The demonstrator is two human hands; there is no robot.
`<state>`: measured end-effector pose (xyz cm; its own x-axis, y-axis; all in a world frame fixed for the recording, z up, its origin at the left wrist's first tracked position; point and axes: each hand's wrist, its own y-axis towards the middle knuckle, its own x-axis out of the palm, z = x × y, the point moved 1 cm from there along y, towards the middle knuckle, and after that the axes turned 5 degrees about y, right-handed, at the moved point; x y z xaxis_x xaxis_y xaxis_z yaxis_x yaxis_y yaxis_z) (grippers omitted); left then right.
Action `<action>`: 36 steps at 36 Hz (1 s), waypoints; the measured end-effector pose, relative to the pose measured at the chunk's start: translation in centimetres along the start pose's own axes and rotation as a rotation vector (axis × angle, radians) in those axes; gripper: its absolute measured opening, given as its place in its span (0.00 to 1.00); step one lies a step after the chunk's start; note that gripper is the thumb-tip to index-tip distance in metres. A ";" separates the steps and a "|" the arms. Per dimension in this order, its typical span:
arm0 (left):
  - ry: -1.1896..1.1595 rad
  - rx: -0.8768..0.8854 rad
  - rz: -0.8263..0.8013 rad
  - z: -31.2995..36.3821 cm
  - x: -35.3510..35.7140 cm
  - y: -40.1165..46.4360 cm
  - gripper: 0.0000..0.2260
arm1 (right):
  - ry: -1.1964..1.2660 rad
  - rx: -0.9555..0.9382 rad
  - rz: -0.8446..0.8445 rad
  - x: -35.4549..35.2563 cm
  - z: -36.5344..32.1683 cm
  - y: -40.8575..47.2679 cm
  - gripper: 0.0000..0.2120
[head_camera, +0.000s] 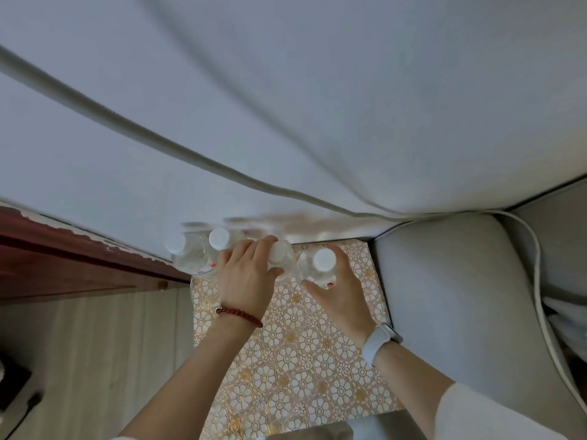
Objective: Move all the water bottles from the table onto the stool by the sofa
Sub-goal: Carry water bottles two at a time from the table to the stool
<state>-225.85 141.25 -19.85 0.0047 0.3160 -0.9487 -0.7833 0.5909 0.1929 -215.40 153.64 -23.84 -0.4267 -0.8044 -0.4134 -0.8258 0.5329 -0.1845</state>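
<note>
Water bottles, four seen by their white caps, stand in a row at the far edge of the stool (pixel 286 360), the one with the floral-patterned top, hard against the white curtain (pixel 286 106). Left hand (pixel 246 274) wraps the third bottle (pixel 281 255) from above, fingers curled over cap and shoulder, thumb on the near side. Right hand (pixel 340 290) cups the fourth bottle (pixel 319 265), the rightmost, fingers curled round its body. Both look to be setting down or just nudging into line, can't tell which. First bottle (pixel 184 252) and second bottle (pixel 220 241) sit to the left, untouched, just beside each other; first one looks close to the stool's left edge, maybe overhanging, blur makes it unclear. Red bead bracelet (pixel 239 315) on left wrist, white watch (pixel 381 342) on right. Grey sofa arm (pixel 444 296) touches the stool on the right; dark wood furniture (pixel 63 265) at left. Progress: four bottles on the stool, task looks near done. Table is out of view, so can't confirm none remain there.
</note>
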 end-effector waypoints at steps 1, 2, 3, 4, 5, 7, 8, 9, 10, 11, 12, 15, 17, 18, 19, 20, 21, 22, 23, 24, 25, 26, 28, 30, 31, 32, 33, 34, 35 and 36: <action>0.028 0.012 0.012 -0.2 -0.1 0.2 0.23 | -0.004 -0.002 0.014 0.3 -0.2 0.2 0.29; 0.052 0.023 0.019 -0.3 -0.2 0.4 0.23 | -0.006 0.004 0.024 0.6 -0.4 0.5 0.30; 0.078 0.037 0.025 -0.5 -0.3 0.6 0.24 | -0.003 0.011 0.033 1.0 -0.6 0.8 0.33; 0.108 0.052 0.032 -0.6 -0.4 0.7 0.24 | 0.004 0.017 0.043 1.4 -0.9 1.1 0.35; 0.135 0.063 0.044 -0.8 -0.4 1.0 0.24 | 0.013 0.021 0.052 1.8 -1.1 1.5 0.36; 0.177 0.054 0.069 -1.1 -0.5 1.6 0.24 | 0.031 0.034 0.069 2.5 -1.6 2.2 0.36; 0.189 0.042 0.080 -1.4 -0.5 1.9 0.23 | 0.035 0.039 0.081 2.8 -1.8 2.6 0.37; 0.198 0.033 0.088 -1.6 -0.5 2.1 0.23 | 0.034 0.038 0.097 3.1 -1.9 3.0 0.36; 0.207 0.032 0.091 -1.8 -0.4 2.2 0.23 | 0.036 0.036 0.115 3.3 -2.0 3.3 0.36; 0.218 0.035 0.093 -1.9 -0.3 2.2 0.23 | 0.046 0.036 0.132 3.5 -2.1 3.6 0.35; 0.227 0.040 0.094 -1.9 -0.2 2.2 0.23 | 0.064 0.039 0.145 3.6 -2.0 3.7 0.34; 0.241 0.041 0.096 -2.0 0.2 1.9 0.23 | 0.159 0.080 0.158 3.6 -1.7 3.6 0.33; 0.252 0.038 0.098 -2.0 0.3 1.8 0.24 | 0.214 0.107 0.147 3.5 -1.5 3.5 0.32; 0.261 0.040 0.098 -2.1 0.4 1.8 0.24 | 0.238 0.116 0.138 3.5 -1.5 3.6 0.32; 0.268 0.047 0.097 -2.1 0.4 1.7 0.25 | 0.262 0.126 0.130 3.4 -1.5 3.6 0.32; 0.277 0.056 0.096 -2.1 0.4 1.6 0.25 | 0.285 0.136 0.121 3.4 -1.6 3.6 0.32; 0.288 0.062 0.095 -2.1 0.4 1.5 0.26 | 0.309 0.142 0.107 3.3 -1.7 3.5 0.32; 0.299 0.062 0.090 -2.1 0.4 1.3 0.27 | 0.330 0.146 0.085 3.2 -1.8 3.4 0.33; 0.304 0.055 0.080 -2.0 0.4 1.2 0.29 | 0.343 0.153 0.055 3.1 -1.9 3.2 0.35; 0.305 0.042 0.067 -2.0 0.3 1.1 0.30 | 0.340 0.167 0.023 3.0 -1.9 3.0 0.37; 0.305 0.024 0.053 -1.9 0.2 0.9 0.31 | 0.317 0.186 -0.002 2.9 -1.9 2.7 0.39; 0.303 0.004 0.041 -1.8 0.1 0.7 0.32 | 0.283 0.212 -0.015 2.7 -1.8 2.3 0.41; 0.272 -0.047 0.027 -1.6 -0.3 -0.3 0.33 | 0.230 0.254 -0.014 2.3 -1.9 1.4 0.40; 0.187 -0.122 0.006 -1.3 -0.9 -2.0 0.32 | 0.201 0.284 -0.025 1.8 -2.0 0.3 0.33; 0.129 -0.172 -0.014 -1.2 -1.2 -3.0 0.31 | 0.181 0.308 -0.048 1.6 -2.1 -0.4 0.30; 0.070 -0.232 -0.040 -1.2 -1.7 -4.2 0.30 | 0.157 0.332 -0.085 1.5 -2.3 -1.2 0.26; 0.015 -0.297 -0.071 -1.2 -2.2 -5.4 0.29 | 0.132 0.348 -0.133 1.5 -2.6 -2.0 0.22; -0.032 -0.363 -0.103 -1.3 -2.8 -6.7 0.27 | 0.112 0.352 -0.188 1.5 -3.1 -2.8 0.19; -0.067 -0.423 -0.125 -1.5 -3.5 -8.0 0.26 | 0.093 0.346 -0.247 1.7 -3.6 -3.6 0.17; -0.094 -0.476 -0.129 -1.8 -4.3 -9.4 0.25 | 0.069 0.332 -0.308 2.0 -4.3 -4.5 0.15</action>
<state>-219.63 132.98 -18.03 0.1589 0.3411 -0.9265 -0.9693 0.2322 -0.0808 -214.12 148.44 -19.99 -0.2132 -0.9481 -0.2360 -0.7602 0.3127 -0.5694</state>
